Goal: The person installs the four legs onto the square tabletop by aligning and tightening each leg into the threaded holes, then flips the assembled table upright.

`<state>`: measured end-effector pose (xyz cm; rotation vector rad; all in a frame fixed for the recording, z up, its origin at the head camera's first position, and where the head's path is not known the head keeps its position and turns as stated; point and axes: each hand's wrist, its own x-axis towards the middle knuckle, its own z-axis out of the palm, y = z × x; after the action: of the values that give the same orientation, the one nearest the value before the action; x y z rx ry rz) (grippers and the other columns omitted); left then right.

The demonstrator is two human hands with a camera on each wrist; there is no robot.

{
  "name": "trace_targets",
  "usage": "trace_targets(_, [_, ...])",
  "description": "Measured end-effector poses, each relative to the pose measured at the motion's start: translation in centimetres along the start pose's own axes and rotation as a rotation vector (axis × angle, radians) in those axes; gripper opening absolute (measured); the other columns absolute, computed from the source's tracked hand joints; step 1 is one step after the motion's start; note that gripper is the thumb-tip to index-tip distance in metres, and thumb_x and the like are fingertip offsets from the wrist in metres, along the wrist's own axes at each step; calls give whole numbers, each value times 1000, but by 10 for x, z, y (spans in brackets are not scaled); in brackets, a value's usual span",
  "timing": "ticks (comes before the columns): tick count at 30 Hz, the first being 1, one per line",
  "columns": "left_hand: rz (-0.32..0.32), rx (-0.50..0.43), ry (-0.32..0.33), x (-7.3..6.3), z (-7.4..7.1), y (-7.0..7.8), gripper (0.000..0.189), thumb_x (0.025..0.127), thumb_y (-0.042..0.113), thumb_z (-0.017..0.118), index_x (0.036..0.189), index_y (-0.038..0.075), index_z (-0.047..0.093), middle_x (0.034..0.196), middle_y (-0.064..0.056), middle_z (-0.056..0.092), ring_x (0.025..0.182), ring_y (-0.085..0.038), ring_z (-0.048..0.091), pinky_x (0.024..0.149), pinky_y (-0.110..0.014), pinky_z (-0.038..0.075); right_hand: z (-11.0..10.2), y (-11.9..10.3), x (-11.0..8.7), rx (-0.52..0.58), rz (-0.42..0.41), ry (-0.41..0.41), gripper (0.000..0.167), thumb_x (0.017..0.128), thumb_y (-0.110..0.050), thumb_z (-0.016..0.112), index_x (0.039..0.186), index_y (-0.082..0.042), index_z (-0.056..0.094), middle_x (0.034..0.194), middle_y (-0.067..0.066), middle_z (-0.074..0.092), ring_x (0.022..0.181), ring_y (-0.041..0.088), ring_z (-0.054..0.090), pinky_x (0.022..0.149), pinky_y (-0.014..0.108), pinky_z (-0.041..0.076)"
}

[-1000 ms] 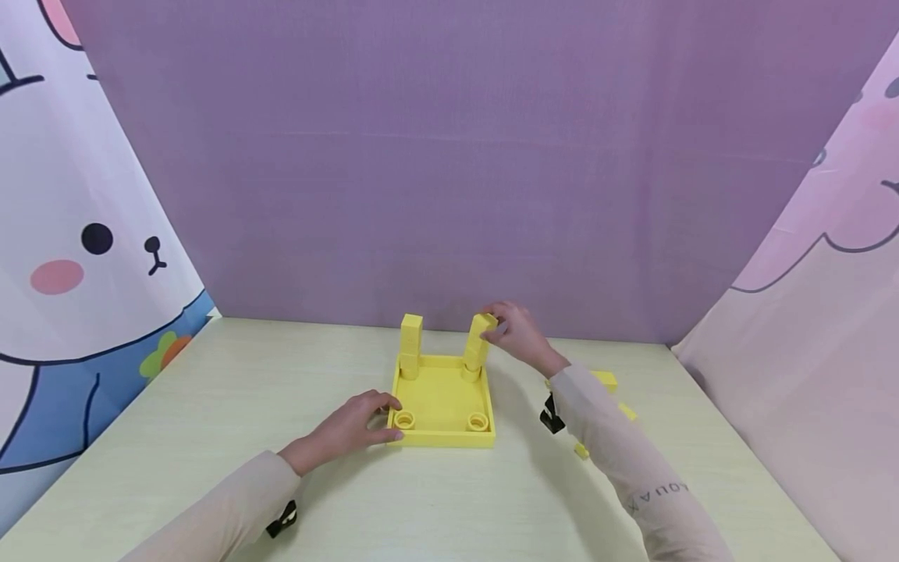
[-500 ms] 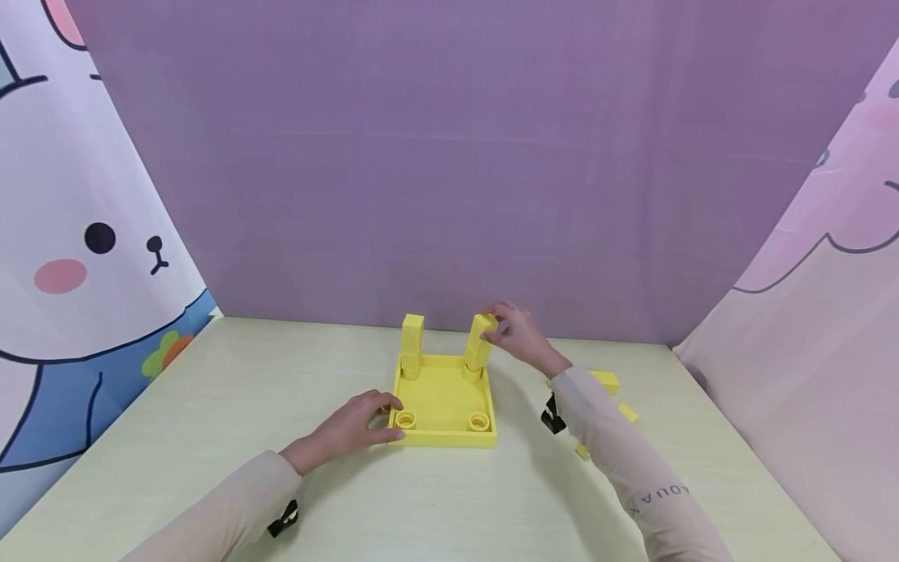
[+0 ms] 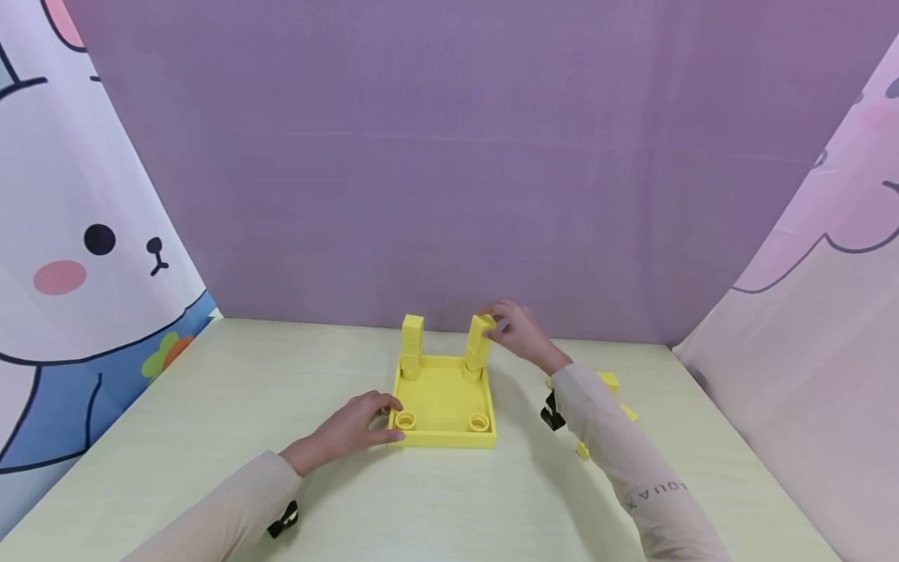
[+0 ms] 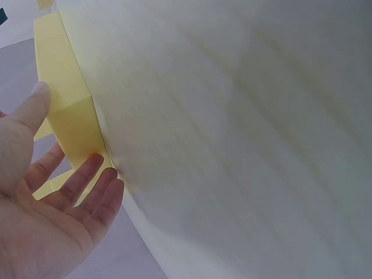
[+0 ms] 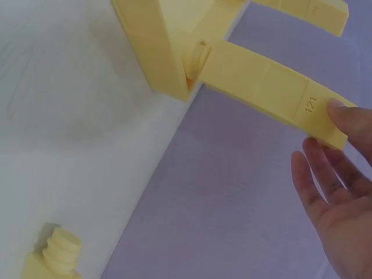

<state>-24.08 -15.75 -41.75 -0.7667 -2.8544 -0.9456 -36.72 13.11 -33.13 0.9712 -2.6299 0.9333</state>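
Observation:
An upturned yellow toy tabletop with raised walls lies on the desk. One leg stands upright at its far left corner. A second leg, marked 121 in the right wrist view, leans slightly at the far right socket. My right hand pinches its top end between thumb and fingers. At the near left corner, my left hand holds the tabletop, thumb against the wall. Two round sockets show at the near corners. How deep the second leg sits in its socket I cannot tell.
Yellow pieces lie right of the tabletop, partly hidden by the right sleeve. One shows a threaded screw end in the right wrist view. A purple backdrop rises behind the desk, with cartoon-printed cloth at both sides.
My right fingers shift slightly at the top of the second leg, which looks turned a little and a bit more upright. The left hand and the tabletop stay in place.

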Motion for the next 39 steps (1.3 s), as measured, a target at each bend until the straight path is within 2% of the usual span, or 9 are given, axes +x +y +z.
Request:
trace_targets(7, [5,3,2,0,0,0,41,79,34,70,108,6,60,104,-4,61,97,-23,57,85,-40,47,10,1,-2,-1,30,105,31,80,-10,70,109,-3,62,109,14,59,90,28,59,70,33,54])
trace_targets(11, [1,1,2,-1,0,0,41,79,34,70,108,7,59,104,-3,61,98,-22,57,85,-40,47,12,1,-3,5,43,127,31,80,-13,71,108,-4,63,107,13,59,90,30,59,72,35,53])
trace_targets(14, [-1,0,1,-1,0,0,41,79,34,70,108,7,60,104,-3,61,98,-22,57,86,-40,47,12,1,-3,7,43,122,30,80,-14,70,108,-4,63,107,12,59,91,30,58,71,35,53])
trace_targets(19, [-2,2,2,-1,0,0,41,79,34,70,108,7,60,103,-3,61,97,-22,57,86,-40,47,8,0,-3,-4,-11,91,30,80,-10,69,109,-2,62,107,14,59,92,29,58,67,31,54])
trace_targets(25, [1,4,3,0,0,1,41,79,33,70,108,7,60,103,-3,61,97,-22,57,85,-40,47,2,-1,-1,-19,-55,40,32,81,-7,68,112,-2,61,110,15,59,95,27,57,68,30,54])
trace_targets(31, [0,6,1,0,0,1,40,79,33,70,108,7,60,104,-3,61,97,-22,57,85,-40,47,-1,0,-1,-22,-60,21,31,81,-5,67,111,-3,61,111,15,59,95,28,57,68,30,54])
trace_targets(39, [9,5,3,-1,0,0,41,79,33,70,108,7,59,103,-3,60,97,-22,56,85,-40,47,6,1,-2,-14,-4,71,27,82,-10,67,109,-5,64,109,12,60,93,26,56,68,31,54])
